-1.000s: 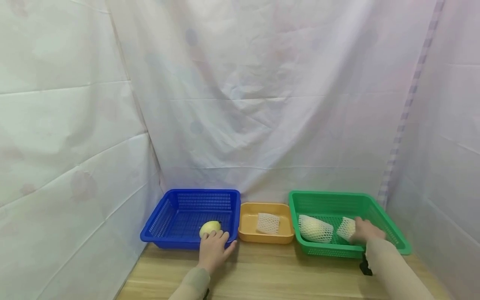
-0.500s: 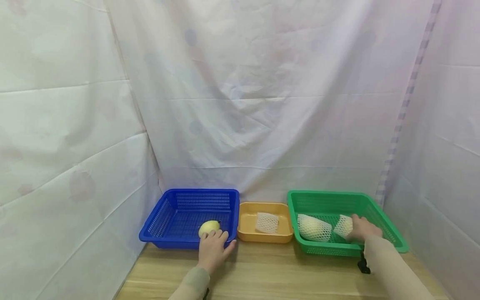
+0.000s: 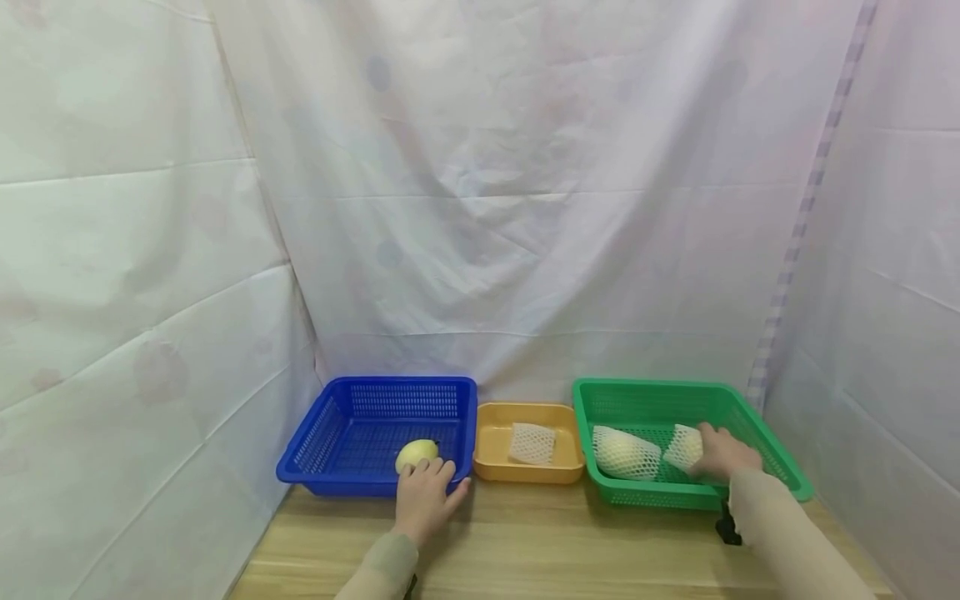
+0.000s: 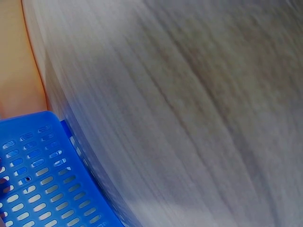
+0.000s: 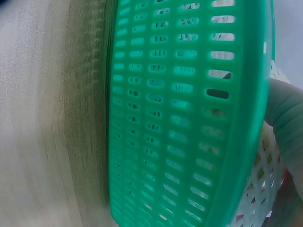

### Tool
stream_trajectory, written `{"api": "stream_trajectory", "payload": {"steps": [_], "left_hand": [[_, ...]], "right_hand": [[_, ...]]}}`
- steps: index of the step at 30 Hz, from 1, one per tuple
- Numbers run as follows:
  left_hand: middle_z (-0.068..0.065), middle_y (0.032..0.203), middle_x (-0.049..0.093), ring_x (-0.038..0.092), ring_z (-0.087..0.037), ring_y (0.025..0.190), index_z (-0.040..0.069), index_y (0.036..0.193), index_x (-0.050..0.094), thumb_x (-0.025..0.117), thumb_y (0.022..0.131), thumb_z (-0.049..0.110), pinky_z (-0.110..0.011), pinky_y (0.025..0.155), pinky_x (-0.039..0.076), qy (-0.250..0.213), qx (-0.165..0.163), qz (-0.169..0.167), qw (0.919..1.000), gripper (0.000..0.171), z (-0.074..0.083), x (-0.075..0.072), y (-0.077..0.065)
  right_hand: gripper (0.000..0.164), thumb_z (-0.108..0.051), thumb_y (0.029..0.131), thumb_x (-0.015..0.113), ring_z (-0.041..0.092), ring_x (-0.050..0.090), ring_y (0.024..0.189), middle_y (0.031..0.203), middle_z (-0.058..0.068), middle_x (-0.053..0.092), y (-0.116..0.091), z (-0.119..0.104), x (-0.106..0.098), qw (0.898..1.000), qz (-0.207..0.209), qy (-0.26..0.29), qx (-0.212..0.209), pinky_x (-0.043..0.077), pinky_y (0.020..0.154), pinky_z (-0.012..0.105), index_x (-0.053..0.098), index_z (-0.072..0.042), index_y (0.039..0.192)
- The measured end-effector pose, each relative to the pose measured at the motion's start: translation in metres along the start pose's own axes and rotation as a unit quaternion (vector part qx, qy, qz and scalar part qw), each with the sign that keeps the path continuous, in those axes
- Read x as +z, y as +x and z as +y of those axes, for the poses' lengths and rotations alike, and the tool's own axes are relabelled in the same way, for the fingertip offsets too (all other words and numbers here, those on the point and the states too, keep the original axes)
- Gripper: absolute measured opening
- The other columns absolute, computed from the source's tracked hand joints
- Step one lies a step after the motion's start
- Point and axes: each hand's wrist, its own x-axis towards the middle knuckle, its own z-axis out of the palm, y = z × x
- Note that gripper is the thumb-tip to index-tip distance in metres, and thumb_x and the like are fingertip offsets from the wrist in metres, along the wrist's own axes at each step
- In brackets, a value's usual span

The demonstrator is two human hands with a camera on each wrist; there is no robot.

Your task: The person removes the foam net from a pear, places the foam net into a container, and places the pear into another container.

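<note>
A pale yellow-green fruit with a dark stem (image 3: 416,453), shaped like a pear, lies in the blue basket (image 3: 375,490). My left hand (image 3: 424,497) reaches over that basket's near rim, fingertips at the fruit's near side and thumb spread to the right. On the right, my right hand (image 3: 726,455) holds a fruit in a white foam net (image 3: 683,448) inside the green basket (image 3: 660,497); the hand hides part of it. Beside it lies a larger fruit in a foam net (image 3: 626,454). In the right wrist view, the basket wall covers most of the netted fruit (image 5: 258,189).
Between the two baskets stands a yellow-orange tray (image 3: 528,475) with a foam net (image 3: 532,443) lying in it. All three stand on a wood-grain table (image 3: 517,542). Pale cloth (image 3: 480,208) hangs behind and at both sides.
The whole head view has shifted slightly left and up. Both hands stay in the same places at their baskets, and the fruits have not visibly moved within them.
</note>
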Motion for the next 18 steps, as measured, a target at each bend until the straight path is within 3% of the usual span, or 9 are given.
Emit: {"api": "stream_trajectory", "payload": {"steps": [5,18], "left_hand": [[0.008,0.073,0.047,0.044,-0.015,0.069,0.023,0.076,0.052,0.063,0.086,0.052,-0.036,0.065,0.035,-0.002,0.001,0.002,1.0,0.033,0.001,-0.0022,0.0003],[0.007,0.074,0.049,0.047,-0.016,0.07,0.023,0.077,0.053,0.059,0.088,0.054,-0.038,0.066,0.037,-0.002,-0.001,0.006,1.0,0.033,0.0007,-0.0006,0.0]], "right_hand": [[0.09,-0.038,0.069,0.081,0.038,0.055,0.084,0.109,0.029,0.053,0.0012,-0.0016,-0.0011,1.0,0.005,0.003,-0.002,0.044,0.06,0.056,0.039,0.007,0.135],[0.087,-0.033,0.066,0.081,0.035,0.055,0.079,0.105,0.025,0.054,-0.0034,-0.0082,-0.0093,1.0,0.025,0.005,-0.018,0.044,0.055,0.049,0.041,0.005,0.133]]}}
